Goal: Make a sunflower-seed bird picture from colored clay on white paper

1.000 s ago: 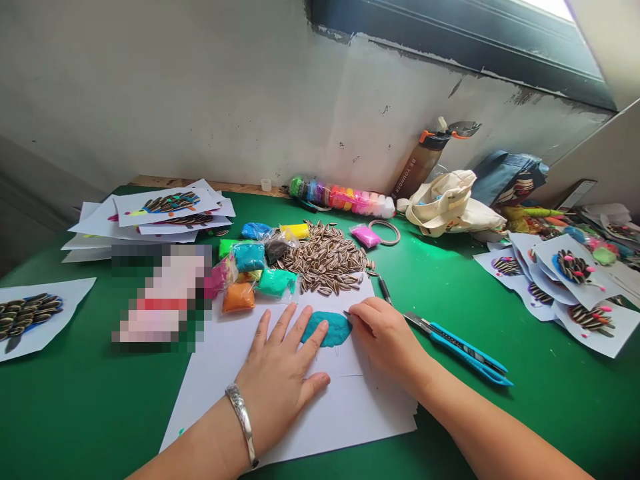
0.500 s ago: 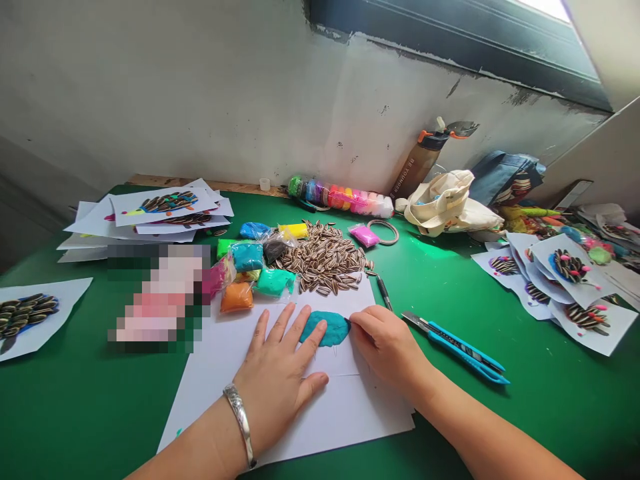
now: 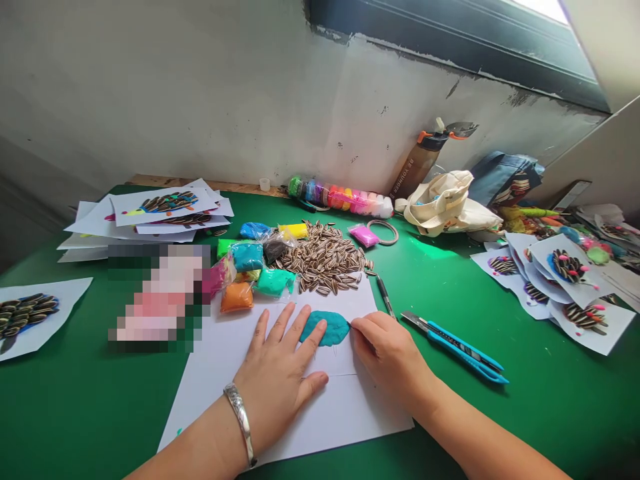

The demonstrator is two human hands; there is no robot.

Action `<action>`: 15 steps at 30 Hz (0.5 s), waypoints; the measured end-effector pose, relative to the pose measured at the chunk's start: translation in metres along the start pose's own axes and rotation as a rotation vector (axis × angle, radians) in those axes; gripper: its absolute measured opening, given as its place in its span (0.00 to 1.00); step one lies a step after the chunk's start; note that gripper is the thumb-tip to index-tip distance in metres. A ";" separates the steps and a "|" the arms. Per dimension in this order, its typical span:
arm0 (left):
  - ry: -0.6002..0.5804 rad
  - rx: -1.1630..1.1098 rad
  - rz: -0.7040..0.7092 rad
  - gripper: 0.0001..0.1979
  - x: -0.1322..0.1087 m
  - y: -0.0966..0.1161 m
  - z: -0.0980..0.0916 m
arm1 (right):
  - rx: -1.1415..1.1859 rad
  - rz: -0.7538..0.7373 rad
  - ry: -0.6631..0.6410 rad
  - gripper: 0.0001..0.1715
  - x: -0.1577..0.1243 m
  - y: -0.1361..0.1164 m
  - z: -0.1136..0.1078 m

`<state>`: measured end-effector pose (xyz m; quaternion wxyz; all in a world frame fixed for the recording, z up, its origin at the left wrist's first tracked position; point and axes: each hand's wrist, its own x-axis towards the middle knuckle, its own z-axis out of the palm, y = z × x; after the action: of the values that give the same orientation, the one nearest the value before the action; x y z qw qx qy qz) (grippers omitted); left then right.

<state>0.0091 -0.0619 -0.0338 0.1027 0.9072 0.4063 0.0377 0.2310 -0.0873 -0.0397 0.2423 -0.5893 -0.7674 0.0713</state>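
On a green table (image 3: 75, 400), a splayed left hand (image 3: 280, 373) presses white paper (image 3: 325, 413) beside a flat teal clay oval (image 3: 324, 329); a curled right hand (image 3: 387, 353) pinches a thin dark tool (image 3: 350, 324) at its edge.

A scuffed, grey-white plaster wall (image 3: 175, 87) rises at twelve o'clock, its paint chipped along the top, where a dark window frame (image 3: 450, 47) runs toward one o'clock and lets in bright daylight (image 3: 543, 8). A pale wall panel (image 3: 607, 153) stands at two o'clock. A wooden strip (image 3: 165, 180) edges the green tabletop (image 3: 560, 413).
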 end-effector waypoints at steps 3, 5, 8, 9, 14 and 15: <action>-0.009 0.001 -0.007 0.30 0.001 0.001 0.000 | -0.001 0.003 0.029 0.11 0.000 -0.001 0.000; -0.017 0.002 -0.009 0.30 0.001 0.000 0.000 | -0.004 0.000 0.054 0.10 -0.001 -0.001 0.001; -0.020 0.005 -0.011 0.30 0.002 0.000 0.000 | -0.001 -0.022 0.058 0.10 -0.001 -0.002 0.001; -0.020 0.006 -0.012 0.30 0.002 0.000 0.000 | 0.000 -0.027 0.057 0.11 -0.002 -0.003 0.002; -0.016 0.007 -0.010 0.30 0.001 0.000 0.000 | -0.013 -0.036 0.069 0.11 -0.002 -0.004 0.003; -0.015 0.007 -0.010 0.30 0.000 0.000 0.000 | -0.018 -0.040 0.065 0.11 -0.002 -0.005 0.003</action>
<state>0.0095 -0.0616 -0.0338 0.1027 0.9058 0.4100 0.0289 0.2260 -0.0903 -0.0408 0.2631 -0.5778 -0.7715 0.0407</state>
